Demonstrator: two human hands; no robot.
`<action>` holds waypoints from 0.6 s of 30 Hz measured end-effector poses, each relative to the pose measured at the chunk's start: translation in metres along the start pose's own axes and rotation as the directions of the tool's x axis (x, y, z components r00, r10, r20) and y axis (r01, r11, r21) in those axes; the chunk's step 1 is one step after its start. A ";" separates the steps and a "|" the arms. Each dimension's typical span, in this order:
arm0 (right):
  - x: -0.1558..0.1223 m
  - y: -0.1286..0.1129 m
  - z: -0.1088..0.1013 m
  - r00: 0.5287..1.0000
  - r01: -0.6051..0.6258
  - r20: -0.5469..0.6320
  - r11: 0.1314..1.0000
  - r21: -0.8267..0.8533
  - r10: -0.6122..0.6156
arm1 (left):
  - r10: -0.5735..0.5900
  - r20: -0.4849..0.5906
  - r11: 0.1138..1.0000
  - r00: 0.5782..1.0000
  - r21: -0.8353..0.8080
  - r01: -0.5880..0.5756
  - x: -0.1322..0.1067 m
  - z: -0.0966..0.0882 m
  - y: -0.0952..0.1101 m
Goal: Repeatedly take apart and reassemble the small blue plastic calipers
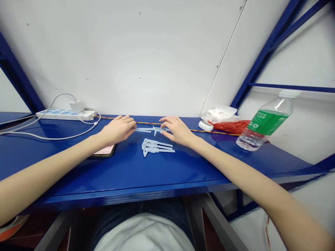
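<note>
Several pale plastic vernier calipers are on the blue tabletop. One pale caliper lies lengthwise between my two hands, its jaws near my right fingers; whether the piece on the left is the same caliper or a second one, I cannot tell. My left hand is closed at the left end of this pale strip, its fingertips partly hidden. My right hand has thumb and fingers around the jaw end, gripping it. Closer to me, a loose group of calipers lies side by side, jaws to the left, touched by neither hand.
A phone lies under my left forearm. A white power strip with cables stands at the left back. At the right are a water bottle, a red plastic bag and a small white device. Thin twisted wires run along the back.
</note>
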State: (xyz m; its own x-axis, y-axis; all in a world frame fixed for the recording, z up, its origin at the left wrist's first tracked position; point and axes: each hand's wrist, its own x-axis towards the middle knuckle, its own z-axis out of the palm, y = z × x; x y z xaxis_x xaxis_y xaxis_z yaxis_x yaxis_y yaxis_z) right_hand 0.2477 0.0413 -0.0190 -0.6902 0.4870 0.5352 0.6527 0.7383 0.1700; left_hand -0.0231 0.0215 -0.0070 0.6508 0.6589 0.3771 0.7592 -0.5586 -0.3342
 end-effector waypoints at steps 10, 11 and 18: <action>0.002 -0.013 -0.002 0.989 0.126 -0.080 0.992 -0.029 -0.127 | 0.105 -0.077 0.992 0.991 0.080 -0.099 0.000 -0.007 0.011; 0.003 -0.016 -0.002 0.985 0.146 -0.084 0.989 -0.030 -0.148 | 0.129 -0.095 0.988 0.987 0.099 -0.120 0.000 -0.008 0.015; 0.004 -0.028 -0.002 0.970 0.181 -0.148 0.980 -0.078 -0.191 | 0.228 -0.274 0.961 0.934 0.215 -0.172 -0.001 -0.010 0.031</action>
State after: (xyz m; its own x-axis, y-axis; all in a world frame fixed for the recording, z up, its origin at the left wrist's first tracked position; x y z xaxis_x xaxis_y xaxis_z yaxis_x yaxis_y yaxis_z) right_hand 0.2266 0.0218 -0.0201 -0.7480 0.2629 0.6094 0.5396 0.7756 0.3277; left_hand -0.0001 -0.0016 -0.0089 0.7839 0.3502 0.5127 0.6160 -0.5418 -0.5718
